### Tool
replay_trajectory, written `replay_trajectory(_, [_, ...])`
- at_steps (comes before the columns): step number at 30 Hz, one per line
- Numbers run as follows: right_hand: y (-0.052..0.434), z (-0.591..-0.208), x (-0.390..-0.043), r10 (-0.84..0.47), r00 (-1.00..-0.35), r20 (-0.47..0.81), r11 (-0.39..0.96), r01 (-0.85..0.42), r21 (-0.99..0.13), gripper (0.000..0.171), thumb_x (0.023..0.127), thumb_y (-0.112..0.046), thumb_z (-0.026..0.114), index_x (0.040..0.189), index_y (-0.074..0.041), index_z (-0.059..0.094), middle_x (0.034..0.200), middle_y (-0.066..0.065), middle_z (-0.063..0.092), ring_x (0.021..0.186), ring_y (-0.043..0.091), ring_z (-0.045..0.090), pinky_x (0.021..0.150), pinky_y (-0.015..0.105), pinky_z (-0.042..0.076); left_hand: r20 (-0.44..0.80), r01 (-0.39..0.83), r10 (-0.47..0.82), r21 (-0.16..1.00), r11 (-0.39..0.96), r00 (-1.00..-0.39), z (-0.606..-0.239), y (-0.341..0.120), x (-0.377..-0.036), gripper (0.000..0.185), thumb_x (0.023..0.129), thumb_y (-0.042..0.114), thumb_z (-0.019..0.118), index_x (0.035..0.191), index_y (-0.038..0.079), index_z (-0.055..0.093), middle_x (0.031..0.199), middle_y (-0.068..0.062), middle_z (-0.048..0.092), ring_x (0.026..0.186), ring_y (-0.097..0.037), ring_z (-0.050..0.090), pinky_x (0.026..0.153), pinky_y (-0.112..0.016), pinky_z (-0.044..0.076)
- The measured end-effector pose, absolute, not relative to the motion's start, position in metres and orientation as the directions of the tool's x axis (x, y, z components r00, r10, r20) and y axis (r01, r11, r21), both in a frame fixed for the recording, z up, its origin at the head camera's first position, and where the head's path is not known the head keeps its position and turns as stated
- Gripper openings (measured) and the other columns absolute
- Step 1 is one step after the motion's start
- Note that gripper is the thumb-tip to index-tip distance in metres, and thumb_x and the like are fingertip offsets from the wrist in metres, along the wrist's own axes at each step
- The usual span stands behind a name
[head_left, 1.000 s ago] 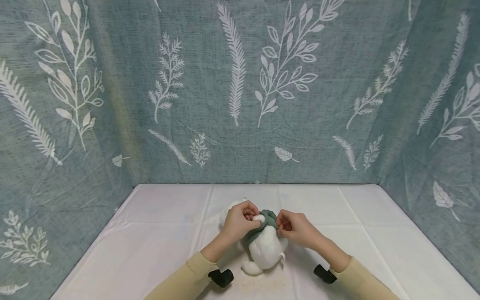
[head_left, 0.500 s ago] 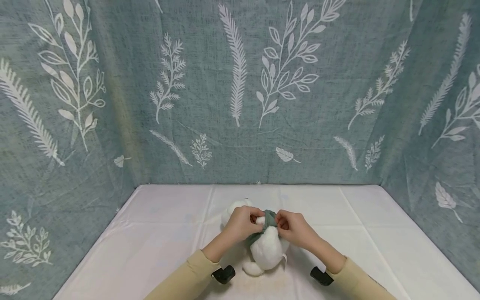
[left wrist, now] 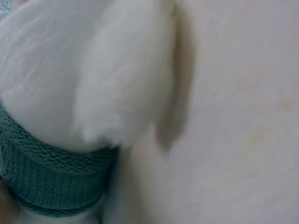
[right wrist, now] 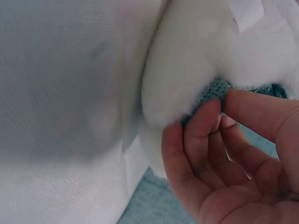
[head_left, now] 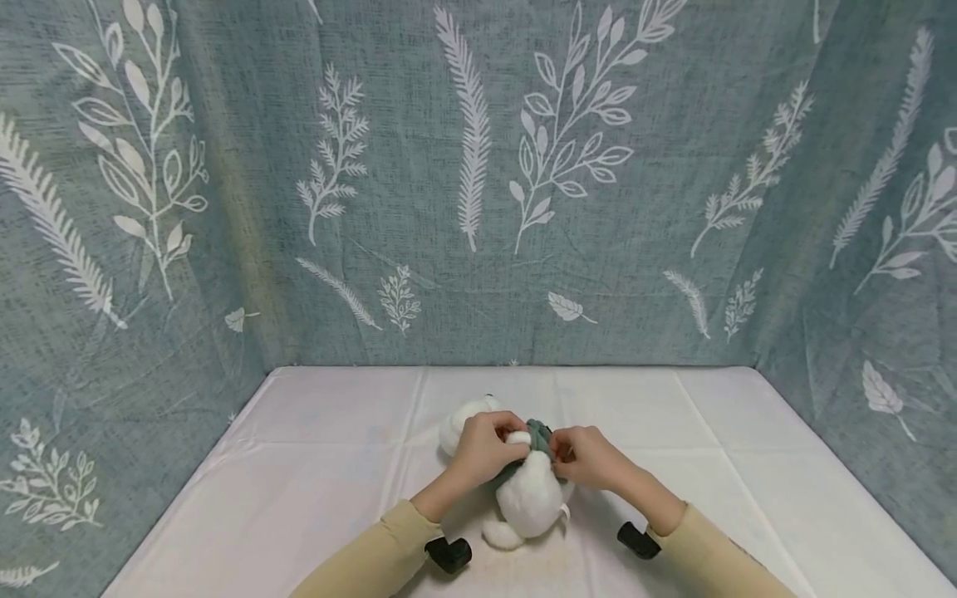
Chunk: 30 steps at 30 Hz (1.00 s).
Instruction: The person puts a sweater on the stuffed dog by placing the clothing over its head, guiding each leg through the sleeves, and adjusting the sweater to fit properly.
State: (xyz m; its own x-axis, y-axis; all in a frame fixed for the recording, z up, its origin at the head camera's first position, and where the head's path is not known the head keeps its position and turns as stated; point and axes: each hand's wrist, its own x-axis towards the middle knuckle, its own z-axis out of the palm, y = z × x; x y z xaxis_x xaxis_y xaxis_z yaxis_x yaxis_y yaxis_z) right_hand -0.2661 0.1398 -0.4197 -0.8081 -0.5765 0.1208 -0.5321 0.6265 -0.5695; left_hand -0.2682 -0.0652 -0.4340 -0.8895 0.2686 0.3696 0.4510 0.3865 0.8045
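A white plush toy (head_left: 527,498) lies on the white tablecloth (head_left: 321,465) in the head view, wearing a green knitted garment (head_left: 537,435) around its upper body. My left hand (head_left: 484,447) grips the toy and the garment's left side, fingers curled. My right hand (head_left: 585,457) pinches the garment's right edge. In the right wrist view the fingers (right wrist: 205,140) curl against the white fur (right wrist: 187,70) where the green knit (right wrist: 219,88) shows. The left wrist view is filled by the white fur (left wrist: 93,70) and the green knit band (left wrist: 51,177).
Teal fabric with white leaf prints (head_left: 478,166) walls the table on three sides. Black wrist camera mounts (head_left: 449,553) sit near both sleeves. A white label (right wrist: 243,11) hangs from the toy.
Both hands have drawn closer together over the toy, bunching the green garment between them. The toy has shifted slightly.
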Motion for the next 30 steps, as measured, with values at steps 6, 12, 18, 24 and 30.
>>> replay_trajectory(6, [0.140, -0.417, -0.267, -0.577, -0.814, 0.065, 0.650, -0.506, -0.568, 0.009, 0.081, -0.003, 0.066, 0.079, -0.010, 0.061, 0.071, -0.004, 0.061, 0.062, 0.006, 0.053, 0.054, 0.021, 0.044, 0.317, 0.353, 0.176, 0.904, 0.242, -0.932, -0.441, -0.066, -0.269, 0.012, 0.076, -0.002, 0.070, 0.085, 0.005, 0.072, 0.073, -0.007, 0.065, 0.057, -0.002, 0.046, 0.054, -0.017, 0.040])
replay_trajectory(12, [0.141, -0.417, -0.266, -0.583, -0.811, 0.052, 0.645, -0.501, -0.577, 0.006, 0.078, -0.002, 0.065, 0.079, -0.006, 0.061, 0.071, -0.003, 0.062, 0.063, 0.005, 0.053, 0.053, 0.021, 0.044, 0.265, 0.277, 0.156, 0.959, 0.065, -0.952, -0.425, -0.070, -0.257, 0.016, 0.074, -0.007, 0.068, 0.090, -0.011, 0.067, 0.075, -0.005, 0.066, 0.064, -0.001, 0.054, 0.061, -0.016, 0.047])
replay_trajectory(18, [0.140, -0.419, -0.266, -0.573, -0.818, 0.050, 0.644, -0.488, -0.589, 0.005, 0.077, -0.002, 0.064, 0.080, -0.007, 0.062, 0.071, -0.003, 0.062, 0.063, 0.006, 0.053, 0.053, 0.021, 0.044, 0.227, 0.229, 0.167, 0.973, -0.008, -0.959, -0.415, -0.072, -0.248, 0.019, 0.075, -0.008, 0.066, 0.092, -0.014, 0.064, 0.072, 0.006, 0.059, 0.065, -0.003, 0.050, 0.061, -0.016, 0.043])
replay_trajectory(24, [0.142, -0.422, -0.267, -0.567, -0.822, 0.050, 0.647, -0.482, -0.591, 0.006, 0.077, -0.003, 0.065, 0.080, -0.007, 0.062, 0.072, -0.004, 0.062, 0.065, 0.007, 0.053, 0.054, 0.022, 0.044, 0.202, 0.192, 0.164, 0.978, -0.078, -0.966, -0.421, -0.072, -0.251, 0.021, 0.075, -0.012, 0.063, 0.095, -0.016, 0.062, 0.075, 0.006, 0.060, 0.069, -0.004, 0.050, 0.064, -0.016, 0.043])
replay_trajectory(30, [0.145, -0.427, -0.269, -0.552, -0.833, 0.044, 0.641, -0.457, -0.616, 0.006, 0.078, -0.004, 0.066, 0.081, -0.008, 0.063, 0.075, -0.003, 0.063, 0.069, 0.008, 0.056, 0.056, 0.022, 0.045, 0.198, 0.189, 0.147, 0.979, -0.074, -0.969, -0.438, -0.071, -0.265, 0.022, 0.073, -0.010, 0.065, 0.095, -0.010, 0.063, 0.076, 0.003, 0.060, 0.069, -0.006, 0.050, 0.063, -0.016, 0.044])
